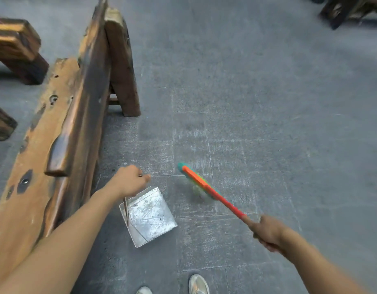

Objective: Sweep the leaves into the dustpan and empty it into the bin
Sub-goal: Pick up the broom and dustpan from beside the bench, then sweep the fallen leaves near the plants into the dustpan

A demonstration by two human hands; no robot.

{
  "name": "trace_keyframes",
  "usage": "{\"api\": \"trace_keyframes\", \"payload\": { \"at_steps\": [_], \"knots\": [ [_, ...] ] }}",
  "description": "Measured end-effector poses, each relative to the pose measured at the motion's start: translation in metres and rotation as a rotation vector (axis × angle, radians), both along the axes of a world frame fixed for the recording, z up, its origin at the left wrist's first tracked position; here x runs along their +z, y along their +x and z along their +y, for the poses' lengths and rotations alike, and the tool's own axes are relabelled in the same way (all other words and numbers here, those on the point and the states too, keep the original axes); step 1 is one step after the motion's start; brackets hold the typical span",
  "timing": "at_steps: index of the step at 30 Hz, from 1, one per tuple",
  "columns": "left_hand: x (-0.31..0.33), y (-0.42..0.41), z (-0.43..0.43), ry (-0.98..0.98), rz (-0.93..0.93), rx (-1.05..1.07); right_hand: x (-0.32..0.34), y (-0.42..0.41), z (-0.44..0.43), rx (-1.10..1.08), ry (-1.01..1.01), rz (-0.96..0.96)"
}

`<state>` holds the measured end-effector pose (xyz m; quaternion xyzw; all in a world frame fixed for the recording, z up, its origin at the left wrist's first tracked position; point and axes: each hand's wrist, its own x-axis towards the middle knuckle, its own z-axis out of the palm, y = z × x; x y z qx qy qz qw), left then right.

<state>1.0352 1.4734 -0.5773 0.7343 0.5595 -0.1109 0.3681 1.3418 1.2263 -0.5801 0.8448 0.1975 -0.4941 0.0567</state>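
Low in the middle of the frame, the left hand (131, 180) is curled into a fist, seemingly around the top of a thin upright rod (126, 209) that rises from the dustpan (150, 217). The fist hides the rod's upper end. That long rod probably lets the person steady the pan without bending. The metal pan lies flat on the paved floor (257, 124) just right of the wooden bench (62, 115). Its open edge seems to face right, towards the broom (206, 188), so a stroke can run straight in.

At lower right, the right hand (267, 232) is wrapped tightly round the end of the broom's orange stick. The stick slants up and left to a head that sits near the pan without touching it. The head is smeared by motion, which suggests a stroke under way.

No leaves can be told apart: a greenish blur under the head could be bristles or debris. The pan holds only specks. The bin is out of view. Two shoes (198, 284) show at the bottom edge, behind the pan.
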Motion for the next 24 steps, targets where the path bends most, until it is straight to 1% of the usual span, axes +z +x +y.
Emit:
{"api": "trace_keyframes", "payload": {
  "at_steps": [1, 2, 3, 5, 6, 8, 9, 11, 12, 13, 14, 15, 17, 18, 20, 21, 22, 23, 24],
  "knots": [
    [0.005, 0.001, 0.002, -0.035, -0.068, 0.060, -0.006, 0.001, -0.009, -0.127, 0.035, 0.049],
    [0.031, 0.025, 0.003, 0.001, -0.128, 0.083, 0.013, 0.017, -0.020, -0.252, 0.090, 0.086],
    [0.043, 0.033, 0.002, 0.016, -0.145, 0.097, 0.020, 0.019, -0.024, -0.342, 0.105, 0.154],
    [0.051, 0.038, 0.012, 0.026, -0.213, 0.163, 0.017, 0.023, -0.024, -0.484, 0.102, 0.234],
    [0.079, 0.055, 0.016, 0.074, -0.245, 0.182, 0.037, 0.039, -0.024, -0.537, 0.139, 0.274],
    [0.096, 0.060, 0.025, 0.055, -0.327, 0.226, 0.046, 0.044, -0.021, -0.618, 0.160, 0.332],
    [0.125, 0.070, 0.026, 0.107, -0.342, 0.220, 0.066, 0.052, -0.018, -0.626, 0.219, 0.349],
    [0.148, 0.073, 0.035, 0.161, -0.390, 0.247, 0.074, 0.054, -0.007, -0.632, 0.288, 0.344],
    [0.192, 0.082, 0.029, 0.260, -0.404, 0.251, 0.104, 0.063, -0.003, -0.589, 0.361, 0.330],
    [0.207, 0.086, 0.022, 0.309, -0.409, 0.283, 0.109, 0.064, -0.004, -0.584, 0.414, 0.352],
    [0.255, 0.093, 0.014, 0.417, -0.451, 0.307, 0.144, 0.070, 0.001, -0.529, 0.493, 0.356],
    [0.274, 0.096, 0.011, 0.455, -0.470, 0.319, 0.157, 0.072, 0.006, -0.501, 0.548, 0.359],
    [0.298, 0.101, 0.014, 0.498, -0.472, 0.297, 0.169, 0.077, 0.015, -0.471, 0.576, 0.325],
    [0.346, 0.101, 0.003, 0.577, -0.459, 0.318, 0.207, 0.082, 0.019, -0.398, 0.643, 0.326],
    [0.375, 0.101, 0.002, 0.613, -0.481, 0.307, 0.220, 0.085, 0.021, -0.347, 0.686, 0.321],
    [0.425, 0.092, -0.011, 0.702, -0.485, 0.321, 0.257, 0.086, 0.026, -0.295, 0.759, 0.327],
    [0.450, 0.089, -0.015, 0.702, -0.498, 0.330, 0.274, 0.087, 0.030, -0.290, 0.800, 0.330],
    [0.462, 0.090, -0.013, 0.728, -0.496, 0.317, 0.279, 0.087, 0.031, -0.308, 0.821, 0.339],
    [0.510, 0.070, -0.034, 0.821, -0.495, 0.365, 0.313, 0.080, 0.039, -0.235, 0.879, 0.362]
  ]
}}
